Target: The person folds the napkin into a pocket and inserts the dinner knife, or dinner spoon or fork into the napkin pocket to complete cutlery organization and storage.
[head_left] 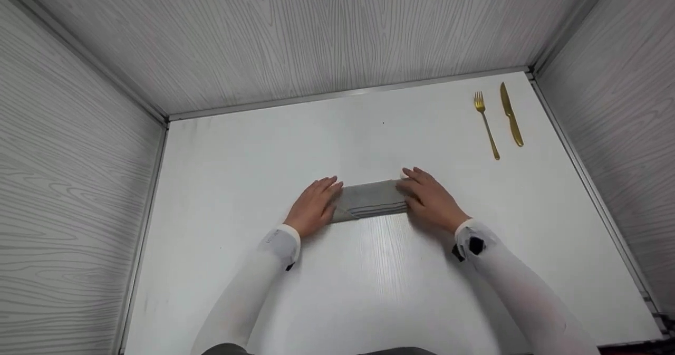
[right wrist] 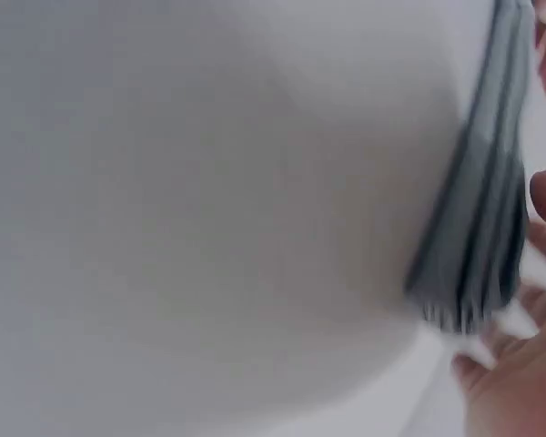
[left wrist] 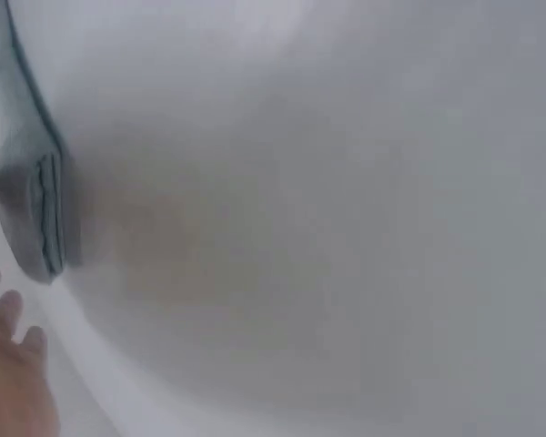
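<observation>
A grey cloth napkin (head_left: 372, 197), folded into a narrow strip with dark stripes along its near edge, lies flat in the middle of the white table. My left hand (head_left: 314, 207) rests at its left end, fingers spread and fairly straight. At the opposite end is my right hand (head_left: 430, 199), its fingers extended over the cloth's edge. The left wrist view shows the layered folds of the napkin (left wrist: 32, 182) near a fingertip. In the right wrist view the striped end of the napkin (right wrist: 478, 228) lies beside the thumb and fingers, with no clear pinch visible.
A gold fork (head_left: 485, 123) and a gold knife (head_left: 510, 115) lie side by side at the table's back right. Grey wood-grain panels (head_left: 316, 38) wall in the white table (head_left: 237, 154) at the back and both sides.
</observation>
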Available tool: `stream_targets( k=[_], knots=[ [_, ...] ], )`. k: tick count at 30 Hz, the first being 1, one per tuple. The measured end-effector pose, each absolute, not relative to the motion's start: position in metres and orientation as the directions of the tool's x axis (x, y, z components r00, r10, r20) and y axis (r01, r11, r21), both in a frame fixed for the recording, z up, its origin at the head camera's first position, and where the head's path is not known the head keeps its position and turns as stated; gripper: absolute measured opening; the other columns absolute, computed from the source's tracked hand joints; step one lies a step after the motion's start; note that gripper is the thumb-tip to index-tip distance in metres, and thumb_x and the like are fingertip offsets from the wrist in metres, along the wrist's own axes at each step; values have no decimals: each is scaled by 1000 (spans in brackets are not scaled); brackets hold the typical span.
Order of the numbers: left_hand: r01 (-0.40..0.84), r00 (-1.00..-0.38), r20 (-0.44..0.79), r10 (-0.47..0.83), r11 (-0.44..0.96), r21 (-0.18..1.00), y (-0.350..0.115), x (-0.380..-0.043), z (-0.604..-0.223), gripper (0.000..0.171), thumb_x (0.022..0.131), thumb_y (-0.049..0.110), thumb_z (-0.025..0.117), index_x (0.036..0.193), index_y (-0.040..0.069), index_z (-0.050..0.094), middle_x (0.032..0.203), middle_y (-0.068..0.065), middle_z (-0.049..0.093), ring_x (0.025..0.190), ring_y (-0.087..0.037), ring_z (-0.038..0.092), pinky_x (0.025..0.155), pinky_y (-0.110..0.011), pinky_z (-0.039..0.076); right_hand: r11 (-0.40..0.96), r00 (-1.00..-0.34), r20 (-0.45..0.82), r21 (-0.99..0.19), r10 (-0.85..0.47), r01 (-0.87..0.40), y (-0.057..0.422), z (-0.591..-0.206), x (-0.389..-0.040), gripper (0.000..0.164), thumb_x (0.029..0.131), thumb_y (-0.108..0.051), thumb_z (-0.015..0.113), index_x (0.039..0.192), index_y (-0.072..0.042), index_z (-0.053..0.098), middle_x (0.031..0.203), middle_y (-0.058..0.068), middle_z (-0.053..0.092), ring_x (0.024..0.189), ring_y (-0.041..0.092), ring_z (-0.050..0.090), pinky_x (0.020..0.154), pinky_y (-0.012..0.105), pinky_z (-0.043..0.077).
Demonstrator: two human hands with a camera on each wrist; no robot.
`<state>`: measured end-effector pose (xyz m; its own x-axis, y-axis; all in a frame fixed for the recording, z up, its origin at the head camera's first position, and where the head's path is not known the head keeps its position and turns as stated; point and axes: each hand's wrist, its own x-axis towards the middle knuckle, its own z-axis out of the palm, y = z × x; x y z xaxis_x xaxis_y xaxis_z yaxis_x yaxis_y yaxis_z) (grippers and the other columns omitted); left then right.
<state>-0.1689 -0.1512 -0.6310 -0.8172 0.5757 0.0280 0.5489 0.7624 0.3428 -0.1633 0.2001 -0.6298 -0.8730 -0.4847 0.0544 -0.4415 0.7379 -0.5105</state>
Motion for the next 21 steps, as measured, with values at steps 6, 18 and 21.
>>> stream_targets(
  k=[6,18,21],
  knots=[
    [709,-704,127,699,682,179,-167,-155,-630,27,100,22,65,126,17,71,127,1,64,123,-19,58,110,-36,43,658,-755,180,-392,-630,-643,226,-628,-157,29,93,-4,67,120,-12,74,134,6,63,130,27,53,107,45,45],
    [716,-699,91,710,694,79,-165,-154,-643,32,98,16,67,130,12,68,131,-1,64,127,-18,57,112,-33,42,608,-648,224,-224,-728,-762,232,-639,-158,36,91,5,71,125,-7,70,126,10,67,124,28,59,115,45,39],
    [708,-705,108,701,704,59,-163,-155,-645,32,97,16,66,129,11,67,129,-3,64,126,-20,58,111,-34,43,623,-652,203,-194,-731,-758,231,-639,-158,33,93,1,71,125,-6,69,127,9,67,124,29,60,111,44,44]
  ],
)
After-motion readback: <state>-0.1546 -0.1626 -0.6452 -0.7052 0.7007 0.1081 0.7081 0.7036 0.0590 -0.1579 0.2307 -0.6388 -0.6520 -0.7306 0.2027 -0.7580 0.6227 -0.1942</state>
